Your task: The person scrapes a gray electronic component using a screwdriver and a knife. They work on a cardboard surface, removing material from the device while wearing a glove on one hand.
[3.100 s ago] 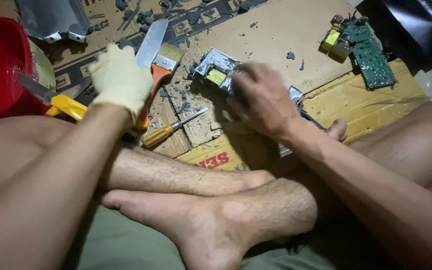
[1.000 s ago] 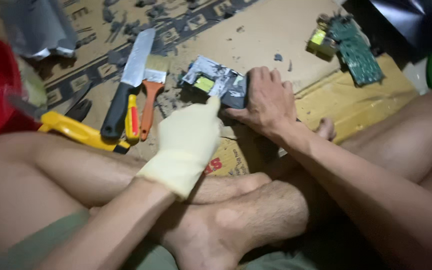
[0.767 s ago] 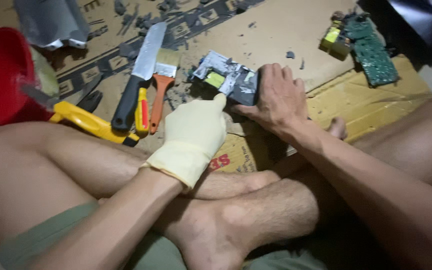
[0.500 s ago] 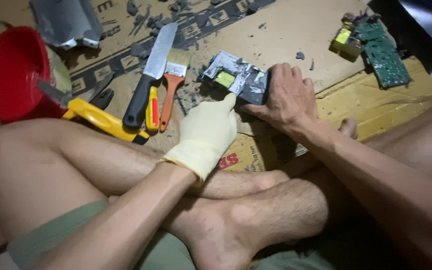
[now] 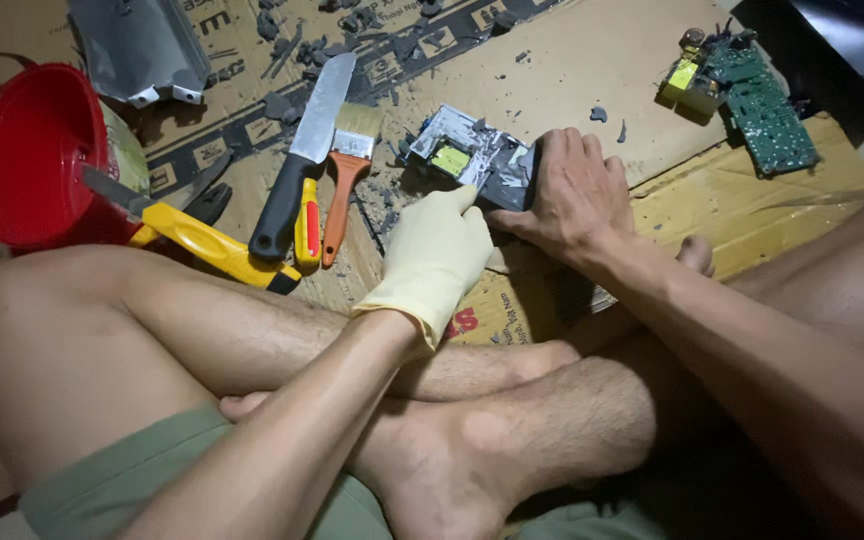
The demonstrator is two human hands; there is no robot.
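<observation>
On flattened brown cardboard [image 5: 572,70] spread over the floor, just ahead of crossed bare legs: one small foil-wrapped electronic module [image 5: 477,165] with a yellow part on top, lying flat. Pinned at its right end by the bare right hand [image 5: 567,195], fingers spread and pressing down, not curled round it. Touched at its near edge by the left hand [image 5: 437,255] in a pale rubber glove, fingertips bunched against the module; whether anything is pinched there, impossible to tell.

Grey crumbs and chips scattered around the module and up toward the far edge of the cardboard.

Left of the module, side by side and nearly touching: one paintbrush [image 5: 344,175] with an orange handle, one small yellow-and-red handled tool [image 5: 307,220], one kitchen knife [image 5: 302,160] with a black handle, blade pointing away. Further left, one yellow-handled cutter [image 5: 202,240], lying aslant, its tip near one red bucket [image 5: 37,155] at the left edge. Beyond the bucket, at the top edge, one bent grey metal casing [image 5: 142,50].

Far right, well apart from the hands: one green circuit board [image 5: 762,100] with a yellow component, near a black sheet [image 5: 842,40] in the corner.

Open cardboard between module and circuit board; little room on the near side, closed in by legs.
</observation>
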